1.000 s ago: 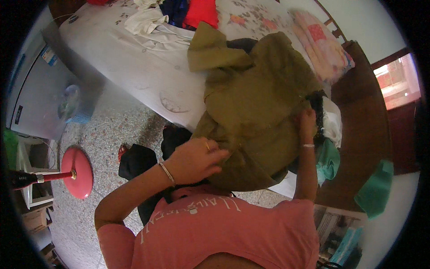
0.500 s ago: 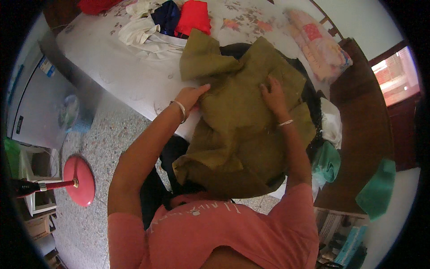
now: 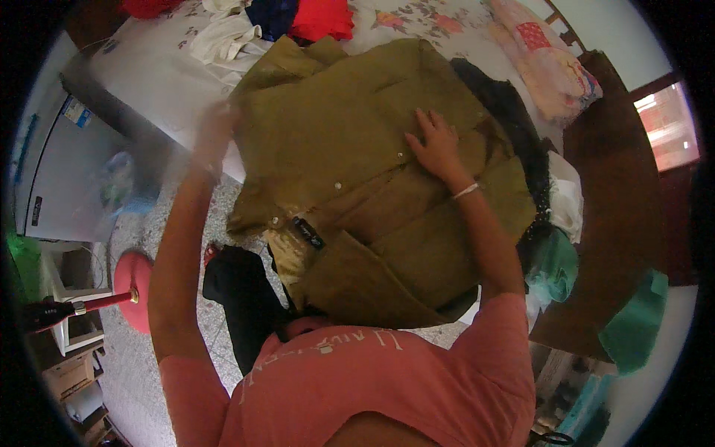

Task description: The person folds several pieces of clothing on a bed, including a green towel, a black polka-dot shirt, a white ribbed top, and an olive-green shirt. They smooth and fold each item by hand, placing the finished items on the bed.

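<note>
An olive-green jacket [image 3: 335, 127] lies spread over the near edge of the bed, its front facing up. A row of small round snaps runs along its front opening, and a dark label shows near the collar. My right hand [image 3: 438, 149] rests flat on the jacket, fingers spread. At the jacket's left edge is my left hand [image 3: 216, 130], smeared by motion, so its grip cannot be made out. A black cloth [image 3: 514, 112] sticks out from under the jacket on the right.
White cloth [image 3: 220, 45], a navy cloth [image 3: 272, 18] and a red cloth [image 3: 322, 18] lie on the far bed. A folded pink blanket [image 3: 551, 74] is at the far right. A grey refrigerator [image 3: 71, 171] and a round pink-red base [image 3: 134, 298] stand left.
The jacket has been spread out flatter and wider to the left, showing its snaps and label. My left hand has moved left and outward; my right hand has shifted slightly left.
</note>
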